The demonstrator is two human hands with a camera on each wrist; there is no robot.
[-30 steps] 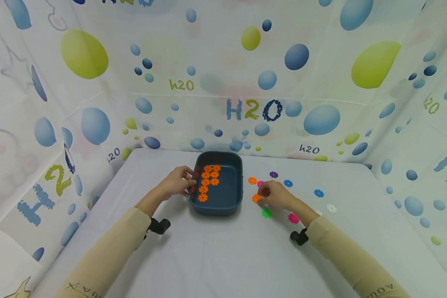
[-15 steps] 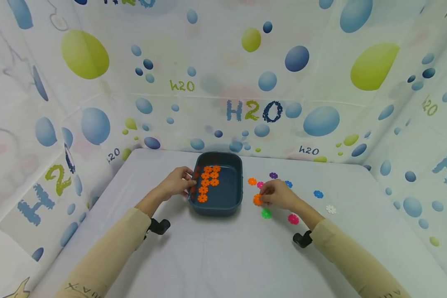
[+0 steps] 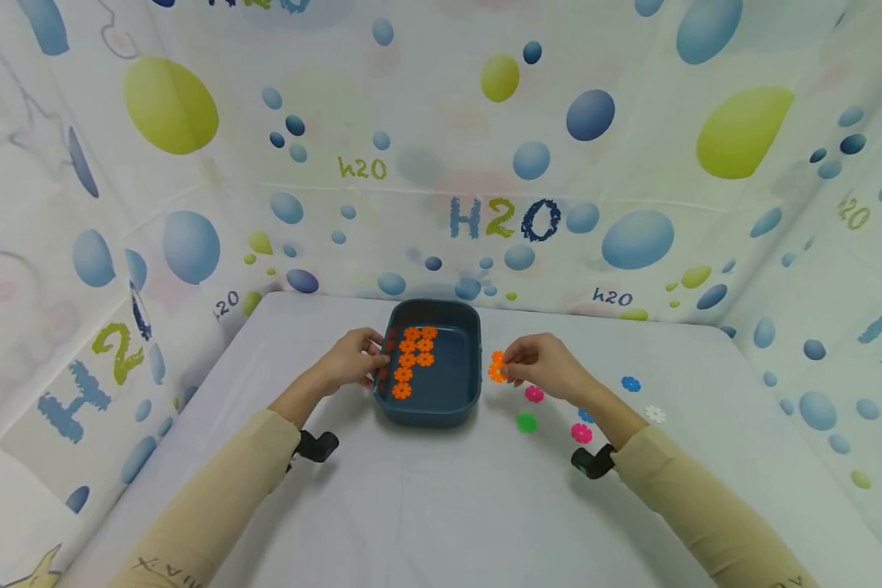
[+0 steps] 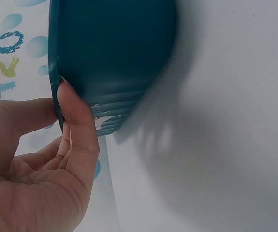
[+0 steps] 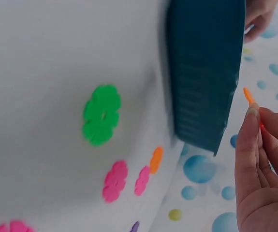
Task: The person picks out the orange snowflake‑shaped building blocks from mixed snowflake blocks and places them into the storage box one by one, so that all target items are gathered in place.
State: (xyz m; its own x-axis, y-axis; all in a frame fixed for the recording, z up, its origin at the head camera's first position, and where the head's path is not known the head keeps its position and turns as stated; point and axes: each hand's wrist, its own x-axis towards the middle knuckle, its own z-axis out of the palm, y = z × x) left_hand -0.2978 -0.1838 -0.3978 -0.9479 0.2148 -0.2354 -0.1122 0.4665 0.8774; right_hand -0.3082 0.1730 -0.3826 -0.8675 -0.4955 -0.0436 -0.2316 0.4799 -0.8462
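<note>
My left hand [image 3: 349, 359] pinches the left rim of a dark blue-green plastic bin [image 3: 452, 384], thumb over the edge and fingers outside, as the left wrist view shows close up. Several orange flower-shaped pieces [image 3: 407, 359] lie flat in the bin's left half. Just right of the bin, my right hand [image 3: 551, 367] pinches another orange flower piece [image 5: 248, 95] by its edge, raised above the table between thumb and fingertips. Below that hand on the cloth are a green flower piece [image 5: 102, 115] and pink flower pieces [image 5: 115, 181].
One loose orange flower piece [image 5: 156, 159] lies near the bin's right side. Farther right are a blue flower piece [image 3: 630, 383] and a white one [image 3: 655, 414]. A patterned curtain [image 3: 426, 163] encloses the back and sides of the white table [image 3: 426, 506].
My right hand has lifted the orange flower piece off the table and moved it up and slightly left toward the bin. A pink piece under it has come into sight. My left hand stays put.
</note>
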